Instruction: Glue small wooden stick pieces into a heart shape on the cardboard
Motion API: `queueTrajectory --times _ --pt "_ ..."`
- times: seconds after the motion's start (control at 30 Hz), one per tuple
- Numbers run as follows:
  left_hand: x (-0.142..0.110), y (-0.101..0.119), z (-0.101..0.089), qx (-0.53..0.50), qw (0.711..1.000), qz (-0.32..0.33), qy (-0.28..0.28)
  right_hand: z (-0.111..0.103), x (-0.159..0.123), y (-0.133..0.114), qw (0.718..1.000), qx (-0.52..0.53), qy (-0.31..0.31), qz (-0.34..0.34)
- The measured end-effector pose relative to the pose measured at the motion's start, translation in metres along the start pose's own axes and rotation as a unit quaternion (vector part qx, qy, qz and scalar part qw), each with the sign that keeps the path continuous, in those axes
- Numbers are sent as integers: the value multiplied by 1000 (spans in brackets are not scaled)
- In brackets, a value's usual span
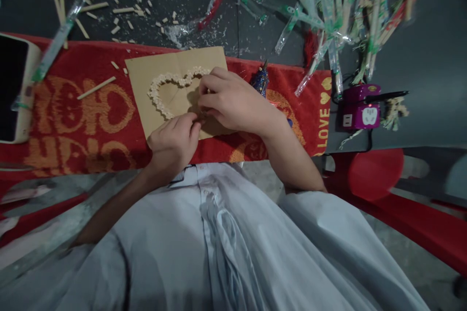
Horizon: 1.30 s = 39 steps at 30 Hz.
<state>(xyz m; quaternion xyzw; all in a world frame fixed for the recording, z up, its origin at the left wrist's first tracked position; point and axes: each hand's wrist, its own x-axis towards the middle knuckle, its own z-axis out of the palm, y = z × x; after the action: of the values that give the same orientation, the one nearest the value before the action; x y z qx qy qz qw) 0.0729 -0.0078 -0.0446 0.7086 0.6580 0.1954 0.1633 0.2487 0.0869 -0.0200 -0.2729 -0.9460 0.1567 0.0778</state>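
Note:
A heart outline of short cut wooden pieces (157, 98) lies on a square of brown cardboard (140, 69). My left hand (176, 137) rests at the card's lower edge, its fingers pinched near the heart's lower part. Over the heart's right side bends my right hand (229, 99), fingertips pressed together close to the left ones. Whatever is between the fingers of either hand is too small and hidden to name. Just right of my right hand lies a blue glue gun (260, 80), partly covered by my forearm.
A red towel (73, 131) lies under the card. Cut stick bits (136, 9) scatter behind it. Wrapped chopsticks (335, 14) pile at the back right, near a purple power socket (361, 109). A phone (20, 87) lies at the left; a red chair (375, 175) stands front right.

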Motion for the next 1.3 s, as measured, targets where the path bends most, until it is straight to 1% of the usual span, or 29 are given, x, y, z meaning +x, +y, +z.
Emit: queueTrajectory --times 0.13,0.23,0.33,0.43,0.63,0.9,1.07,1.2,1.3 --pt "1 3 -2 -11 999 -32 -16 0 -1 0 1000 7 8 -1" --pt "2 6 -4 3 998 -48 -30 -3 -1 -1 1000 -8 -2 5" --pt "1 7 -5 32 998 -40 -35 -7 -1 -3 999 -30 -17 6" --pt "0 5 -5 31 998 -30 -36 -8 0 -3 999 -29 -22 9" --pt "-2 0 -3 32 999 9 -14 -3 0 -1 1000 11 -7 8" --pt "-3 -3 2 36 999 28 16 0 0 0 1000 15 13 2" --pt "-2 -2 0 38 999 11 -9 -1 0 0 1000 6 -5 -4" --pt "-1 1 -2 43 999 -9 -27 -1 0 -1 1000 2 7 5" --pt "0 5 -4 51 998 -33 -34 -1 -1 -1 1000 -10 2 2"
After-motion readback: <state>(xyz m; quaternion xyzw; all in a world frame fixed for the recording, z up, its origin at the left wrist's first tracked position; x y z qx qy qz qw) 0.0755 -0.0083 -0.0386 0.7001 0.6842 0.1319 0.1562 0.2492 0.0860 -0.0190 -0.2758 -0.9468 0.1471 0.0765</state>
